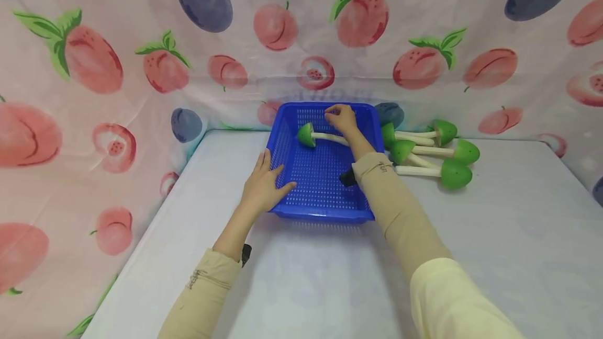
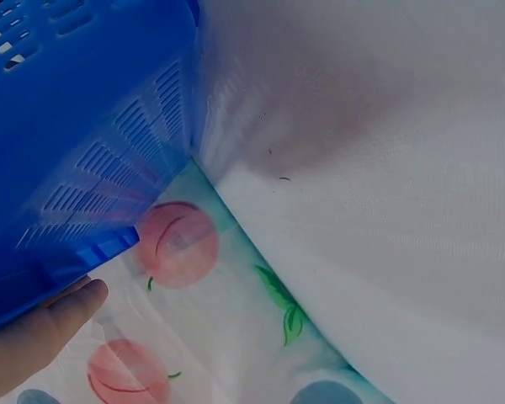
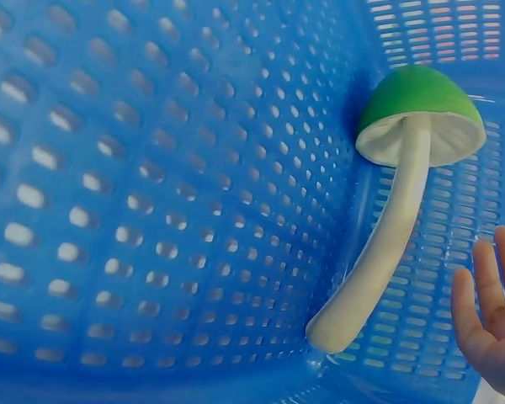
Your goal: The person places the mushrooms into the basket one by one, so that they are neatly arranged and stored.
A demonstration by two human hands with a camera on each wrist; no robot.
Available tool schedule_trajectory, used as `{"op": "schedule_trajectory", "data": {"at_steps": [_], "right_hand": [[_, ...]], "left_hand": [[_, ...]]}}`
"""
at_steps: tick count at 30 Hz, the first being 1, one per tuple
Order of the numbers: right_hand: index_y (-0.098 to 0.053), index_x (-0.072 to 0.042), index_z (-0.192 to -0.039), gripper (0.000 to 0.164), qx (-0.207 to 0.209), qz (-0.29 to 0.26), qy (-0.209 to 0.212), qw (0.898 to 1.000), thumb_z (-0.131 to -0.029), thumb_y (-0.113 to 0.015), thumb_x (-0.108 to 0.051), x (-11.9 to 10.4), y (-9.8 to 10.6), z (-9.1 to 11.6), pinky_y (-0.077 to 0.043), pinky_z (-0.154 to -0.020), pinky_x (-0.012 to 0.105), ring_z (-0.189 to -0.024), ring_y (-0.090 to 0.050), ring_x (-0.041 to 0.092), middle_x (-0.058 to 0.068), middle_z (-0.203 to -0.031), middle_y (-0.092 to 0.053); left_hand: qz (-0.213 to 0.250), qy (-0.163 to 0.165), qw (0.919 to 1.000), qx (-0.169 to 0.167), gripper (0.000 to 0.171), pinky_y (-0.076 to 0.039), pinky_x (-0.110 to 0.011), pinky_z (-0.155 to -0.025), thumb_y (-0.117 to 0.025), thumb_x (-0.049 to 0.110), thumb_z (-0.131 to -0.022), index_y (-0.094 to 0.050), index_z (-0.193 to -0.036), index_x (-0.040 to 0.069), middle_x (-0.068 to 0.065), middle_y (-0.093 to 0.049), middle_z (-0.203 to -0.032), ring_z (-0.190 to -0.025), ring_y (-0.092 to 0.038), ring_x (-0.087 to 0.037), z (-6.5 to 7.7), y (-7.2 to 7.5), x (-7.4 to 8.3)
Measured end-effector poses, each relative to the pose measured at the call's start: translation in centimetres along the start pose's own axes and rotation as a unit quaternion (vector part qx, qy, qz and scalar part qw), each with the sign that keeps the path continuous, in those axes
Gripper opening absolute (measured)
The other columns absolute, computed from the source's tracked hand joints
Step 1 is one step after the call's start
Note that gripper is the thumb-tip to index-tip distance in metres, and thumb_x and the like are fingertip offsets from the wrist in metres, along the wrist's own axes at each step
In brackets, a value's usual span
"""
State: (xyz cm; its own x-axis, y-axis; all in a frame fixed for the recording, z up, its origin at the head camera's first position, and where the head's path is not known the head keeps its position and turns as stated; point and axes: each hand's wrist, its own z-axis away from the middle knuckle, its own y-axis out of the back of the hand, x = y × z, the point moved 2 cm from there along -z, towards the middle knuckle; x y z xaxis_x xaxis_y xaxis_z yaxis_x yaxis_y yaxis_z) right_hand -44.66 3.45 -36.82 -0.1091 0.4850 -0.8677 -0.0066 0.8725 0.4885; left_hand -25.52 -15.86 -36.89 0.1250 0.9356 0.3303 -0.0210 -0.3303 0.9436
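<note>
Mushroom (image 1: pixel 317 135), green-capped, head view: toward 12 o'clock in a blue basket (image 1: pixel 325 216). The left hand (image 1: pixel 261 188) rests spread on its rim (image 1: pixel 276 127) at 9; the right hand (image 1: pixel 343 119), relaxed and empty, hovers near 12. Steadying the rim and lifting clear of the mushroom seems best. More mushrooms (image 1: pixel 456 174) pile outside at 3. Left wrist view: basket at 10 o'clock, hand at 8. Right wrist view: mushroom at 3, loose fingers (image 3: pixel 490 282) at 4.

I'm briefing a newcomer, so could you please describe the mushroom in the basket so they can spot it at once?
In the head view, a blue basket is on the white table. In its far part lies a mushroom, green cap left, pale curved stem pointing right. It is the only one visible inside; the other mushrooms lie bunched outside, to the right.
</note>
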Motion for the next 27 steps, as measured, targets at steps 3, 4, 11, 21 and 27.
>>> {"op": "schedule_trajectory", "data": {"at_steps": [3, 4, 11, 21, 27], "right_hand": [[-0.062, 0.001, -0.119, 0.029, -0.022, -0.081, -0.033, 0.996, -0.095, -0.055, -0.013, -0.2, -0.2, 0.4, -0.054, -0.083, 0.038, -0.104, -0.063, 0.037, 0.021, -0.109, -0.066], [-0.060, 0.002, -0.121, 0.030, -0.030, -0.103, -0.043, 0.993, -0.095, -0.054, -0.013, -0.3, -0.3, 0.6, -0.053, -0.088, 0.041, -0.106, -0.061, 0.038, 0.022, -0.112, -0.065], [-0.056, 0.001, -0.126, 0.033, -0.053, -0.179, -0.078, 0.979, -0.096, -0.052, -0.012, -0.9, -0.2, 0.9, -0.047, -0.098, 0.045, -0.114, -0.058, 0.037, 0.024, -0.123, -0.060], [-0.053, -0.005, -0.132, 0.037, -0.108, -0.193, -0.058, 0.974, -0.097, -0.052, -0.017, -2.3, 0.3, 0.5, -0.044, -0.102, 0.046, -0.121, -0.052, 0.037, 0.021, -0.133, -0.054], [-0.054, -0.004, -0.130, 0.036, -0.107, -0.204, -0.007, 0.973, -0.096, -0.054, -0.017, -5.3, 0.9, 1.5, -0.043, -0.103, 0.047, -0.119, -0.054, 0.034, 0.018, -0.131, -0.055]], "left_hand": [[0.001, 0.005, 1.0000, -0.002, 0.066, -0.026, -0.051, -0.113, -0.055, 0.048, -0.090, -0.047, -0.137, 0.003, -0.024, -0.007, -0.156, -0.147, -0.003, -0.034, 0.4, 0.1, -0.2], [0.000, 0.007, 1.0000, -0.002, 0.066, -0.026, -0.051, -0.113, -0.055, 0.048, -0.090, -0.047, -0.137, 0.003, -0.024, -0.006, -0.156, -0.147, -0.003, -0.034, 0.5, 0.1, -0.3], [0.000, 0.004, 1.0000, 0.003, 0.067, -0.026, -0.052, -0.113, -0.055, 0.048, -0.090, -0.047, -0.137, 0.002, -0.024, -0.006, -0.156, -0.147, -0.002, -0.034, 0.8, 0.4, -0.4], [0.005, 0.006, 0.9999, 0.008, 0.066, -0.024, -0.051, -0.114, -0.056, 0.047, -0.090, -0.047, -0.137, 0.001, -0.024, -0.008, -0.156, -0.147, -0.003, -0.034, 0.1, 0.3, 0.0], [-0.004, 0.004, 1.0000, 0.000, 0.066, -0.023, -0.050, -0.114, -0.055, 0.047, -0.090, -0.046, -0.138, 0.002, -0.025, -0.007, -0.156, -0.147, -0.003, -0.035, -0.2, 0.0, 0.0]]}}
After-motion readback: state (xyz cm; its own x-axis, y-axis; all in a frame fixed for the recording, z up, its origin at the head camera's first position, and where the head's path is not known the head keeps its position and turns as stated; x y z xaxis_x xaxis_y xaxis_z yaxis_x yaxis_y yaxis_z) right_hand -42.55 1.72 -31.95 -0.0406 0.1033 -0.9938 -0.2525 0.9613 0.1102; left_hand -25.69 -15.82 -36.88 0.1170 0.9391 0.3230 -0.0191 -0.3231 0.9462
